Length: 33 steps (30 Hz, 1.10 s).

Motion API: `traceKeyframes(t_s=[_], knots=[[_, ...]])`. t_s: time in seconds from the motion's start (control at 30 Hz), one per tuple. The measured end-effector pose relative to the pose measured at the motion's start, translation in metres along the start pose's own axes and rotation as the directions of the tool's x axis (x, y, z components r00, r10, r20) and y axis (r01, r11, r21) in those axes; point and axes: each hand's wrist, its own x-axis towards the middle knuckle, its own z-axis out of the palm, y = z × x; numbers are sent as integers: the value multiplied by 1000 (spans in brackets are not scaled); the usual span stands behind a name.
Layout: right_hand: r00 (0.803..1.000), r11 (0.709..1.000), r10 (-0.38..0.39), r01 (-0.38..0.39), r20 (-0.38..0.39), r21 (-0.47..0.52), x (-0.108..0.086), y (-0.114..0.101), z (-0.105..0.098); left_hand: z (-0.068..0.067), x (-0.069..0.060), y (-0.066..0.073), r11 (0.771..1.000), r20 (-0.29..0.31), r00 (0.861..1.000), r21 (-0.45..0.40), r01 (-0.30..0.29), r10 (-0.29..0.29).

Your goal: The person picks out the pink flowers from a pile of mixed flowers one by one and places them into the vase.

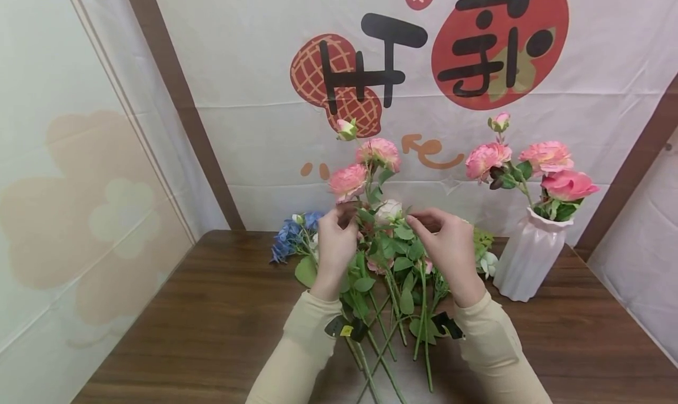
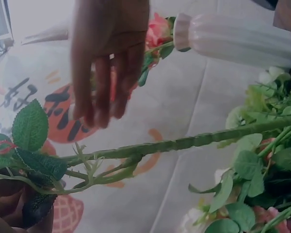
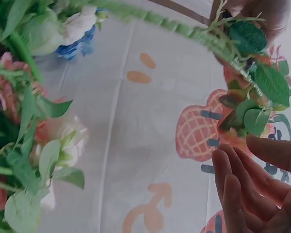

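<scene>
My left hand (image 1: 339, 242) grips a long green flower stem (image 2: 179, 143) just below its leaves. That spray has two pink blooms (image 1: 348, 182) and a bud (image 1: 346, 129), held upright over the table. My right hand (image 1: 445, 245) is to the right of the spray. In the right wrist view, a gap shows between its thumb and fingers, beside a green leaf (image 3: 256, 121); whether the thumb touches it I cannot tell. Below both hands lies a pile of flowers with crossing stems (image 1: 394, 327), including a white rose (image 1: 389, 211) and blue flowers (image 1: 288, 239).
A white ribbed vase (image 1: 529, 257) with several pink flowers (image 1: 569, 185) stands at the right of the brown wooden table (image 1: 228, 321). Behind the table hangs a printed white cloth (image 1: 238, 98). More cloth hangs at the left side.
</scene>
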Motion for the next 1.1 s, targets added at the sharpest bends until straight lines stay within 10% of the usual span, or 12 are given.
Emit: traceKeyframes(t_s=[0.63, 1.1], knots=[[978, 991, -113, 99, 176, 85, -9, -15, 3, 12, -7, -2, 991, -53, 995, -106, 76, -82], [970, 992, -124, 114, 208, 60, -9, -16, 4, 18, -11, -6, 954, 33, 989, -263, 148, -144]])
